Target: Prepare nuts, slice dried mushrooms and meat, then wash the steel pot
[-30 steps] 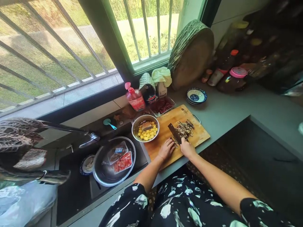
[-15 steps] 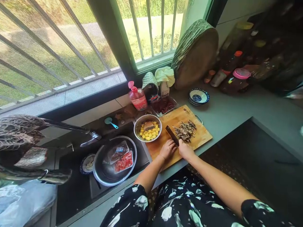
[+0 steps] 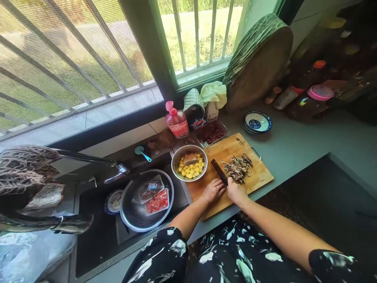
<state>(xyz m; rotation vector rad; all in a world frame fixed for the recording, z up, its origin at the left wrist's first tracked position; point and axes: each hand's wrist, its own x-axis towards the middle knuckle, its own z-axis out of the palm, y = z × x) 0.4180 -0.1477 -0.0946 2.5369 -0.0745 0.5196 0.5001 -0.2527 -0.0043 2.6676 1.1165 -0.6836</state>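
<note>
**Chopping at the window bench**

A grey kitchen bench (image 3: pixel 294 145) runs under a barred window, with a sink at its left end. Nearest, on the wooden cutting board (image 3: pixel 256 177), the right hand (image 3: pixel 236 192) has its fingers wrapped tight round the handle of a cleaver (image 3: pixel 219 171), blade edge down on the wood. The left hand (image 3: pixel 214 190) lies just beside it, fingers curled and pressing on the board next to the blade; whether it pins anything I cannot tell. To the right of the blade sits a heap of brown shredded strips (image 3: pixel 238 168), already cut up, so most of the chopping looks done, with at most a little left by the knife. Beyond, touching the board's left edge, a steel bowl (image 3: pixel 189 162) holds yellow pieces. Farther back stand a pink bottle (image 3: pixel 177 122) and a round chopping block (image 3: pixel 259 63) leaning by the window
</note>
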